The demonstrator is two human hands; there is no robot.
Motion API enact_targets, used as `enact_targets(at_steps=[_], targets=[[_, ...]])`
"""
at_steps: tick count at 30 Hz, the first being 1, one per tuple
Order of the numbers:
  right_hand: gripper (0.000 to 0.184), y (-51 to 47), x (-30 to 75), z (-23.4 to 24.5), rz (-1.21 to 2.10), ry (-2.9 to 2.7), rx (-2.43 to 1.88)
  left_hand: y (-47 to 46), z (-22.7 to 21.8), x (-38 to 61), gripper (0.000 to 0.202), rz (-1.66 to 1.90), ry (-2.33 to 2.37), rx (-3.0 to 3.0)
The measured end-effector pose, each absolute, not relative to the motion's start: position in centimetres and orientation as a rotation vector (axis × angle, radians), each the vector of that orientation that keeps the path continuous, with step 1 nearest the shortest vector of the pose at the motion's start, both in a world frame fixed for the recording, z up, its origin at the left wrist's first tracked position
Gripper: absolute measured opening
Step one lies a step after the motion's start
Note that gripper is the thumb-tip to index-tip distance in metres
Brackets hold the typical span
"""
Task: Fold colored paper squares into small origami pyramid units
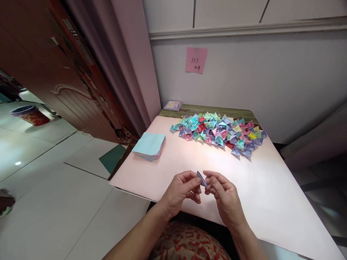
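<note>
Over the table (271,195), folded paper (202,179) slants down rightward.

Left hand (181,189) pinching small folded purple-blue paper (202,179) between thumb and fingers, above near edge of pink-topped counter (271,202). Right hand (224,193) just beside it, fingers loosely curled; contact unclear. Heap of multicoloured folded paper pieces (219,131) toward far side. Stack of square paper (149,143), light blue on top, at left. Printed cards (173,105) at far left corner. Pink note (196,60), handwritten "357", on wall (257,72). Door (73,79) and red bin (34,116) farther left.
</note>
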State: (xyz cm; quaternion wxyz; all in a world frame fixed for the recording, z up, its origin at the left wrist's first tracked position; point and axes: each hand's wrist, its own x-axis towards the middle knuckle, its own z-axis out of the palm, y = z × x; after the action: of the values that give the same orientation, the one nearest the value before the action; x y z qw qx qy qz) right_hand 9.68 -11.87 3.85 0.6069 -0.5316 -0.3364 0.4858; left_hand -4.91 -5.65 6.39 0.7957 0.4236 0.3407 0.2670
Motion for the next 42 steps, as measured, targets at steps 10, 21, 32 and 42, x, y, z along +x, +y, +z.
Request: enact_targets(at_steps=[10,21,32,42], targets=[[0.03,-11.6,11.1,4.5,1.212,-0.872,-1.266,-6.0,7.3,-4.8,0.028,0.616,0.794,1.09],[0.037,-11.7,9.5,3.9,1.157,-0.843,-1.27,-6.1,6.6,-4.5,0.04,0.818,0.894,1.162],[0.026,-11.7,9.9,3.7,0.95,-0.811,-1.33,-6.8,5.9,-4.1,0.024,0.706,0.85,1.187],[0.025,-12.2,8.9,3.9,1.202,-0.982,-1.206,-5.8,6.5,-4.4,0.022,0.879,0.911,1.129]])
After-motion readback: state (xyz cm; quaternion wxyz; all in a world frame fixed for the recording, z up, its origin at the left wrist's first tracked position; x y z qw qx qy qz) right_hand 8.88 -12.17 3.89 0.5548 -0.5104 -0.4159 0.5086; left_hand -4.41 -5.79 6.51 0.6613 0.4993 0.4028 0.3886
